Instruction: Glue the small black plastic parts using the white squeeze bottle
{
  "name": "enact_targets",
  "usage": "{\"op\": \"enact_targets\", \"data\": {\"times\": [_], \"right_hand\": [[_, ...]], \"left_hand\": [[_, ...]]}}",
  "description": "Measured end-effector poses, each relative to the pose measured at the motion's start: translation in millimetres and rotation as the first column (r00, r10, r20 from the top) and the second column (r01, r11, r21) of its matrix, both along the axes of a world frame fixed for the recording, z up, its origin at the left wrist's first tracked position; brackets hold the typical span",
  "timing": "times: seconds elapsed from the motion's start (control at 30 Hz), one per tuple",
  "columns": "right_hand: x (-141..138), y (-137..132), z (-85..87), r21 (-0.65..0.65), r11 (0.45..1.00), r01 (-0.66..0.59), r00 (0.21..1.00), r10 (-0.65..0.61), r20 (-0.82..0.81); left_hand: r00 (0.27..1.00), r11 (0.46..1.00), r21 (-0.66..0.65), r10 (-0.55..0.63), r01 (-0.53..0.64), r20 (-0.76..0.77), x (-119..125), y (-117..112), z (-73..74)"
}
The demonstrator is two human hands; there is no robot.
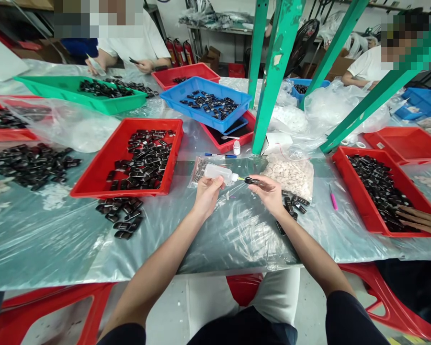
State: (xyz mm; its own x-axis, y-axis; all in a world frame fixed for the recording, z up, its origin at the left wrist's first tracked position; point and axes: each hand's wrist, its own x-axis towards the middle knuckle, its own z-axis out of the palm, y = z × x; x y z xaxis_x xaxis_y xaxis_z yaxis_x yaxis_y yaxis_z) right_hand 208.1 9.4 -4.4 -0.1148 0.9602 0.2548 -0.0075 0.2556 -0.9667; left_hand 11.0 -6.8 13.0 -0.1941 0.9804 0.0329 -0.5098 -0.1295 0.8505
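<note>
My left hand (209, 195) is closed around a translucent squeeze bottle (219, 173) lying nearly level, its thin yellow-green nozzle pointing right. Between the fingertips of my right hand (269, 194) is a small glossy black part (252, 180). The nozzle tip meets or nearly meets that part's left end; I cannot tell which. Several similar black parts (299, 205) lie beside my right wrist. Just behind them sits a clear bag of small beige pieces (289, 175). A flat clear bag (198, 170) of thin items lies behind my left hand.
A red tray (78, 184) of black parts stands left, with loose black parts (120, 215) before it. Blue tray (201, 112), small white bottle (237, 147), blue pen (221, 155) and green post (273, 81) are ahead. At right, a co-worker's hand (422, 220) reaches into another red tray (345, 165).
</note>
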Motion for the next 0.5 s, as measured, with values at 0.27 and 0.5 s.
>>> {"op": "enact_targets", "data": {"times": [0.27, 0.5], "right_hand": [[4, 4, 0.9, 0.012, 1.000, 0.008, 1.000, -0.008, -0.020], [5, 4, 4.2, -0.001, 1.000, 0.010, 0.999, -0.010, -0.049]], "left_hand": [[0.991, 0.994, -0.098, -0.042, 0.054, 0.126, -4, 3, -7.5], [0.965, 0.951, -0.262, -0.096, 0.161, 0.245, -2, 2, -12.5]]}}
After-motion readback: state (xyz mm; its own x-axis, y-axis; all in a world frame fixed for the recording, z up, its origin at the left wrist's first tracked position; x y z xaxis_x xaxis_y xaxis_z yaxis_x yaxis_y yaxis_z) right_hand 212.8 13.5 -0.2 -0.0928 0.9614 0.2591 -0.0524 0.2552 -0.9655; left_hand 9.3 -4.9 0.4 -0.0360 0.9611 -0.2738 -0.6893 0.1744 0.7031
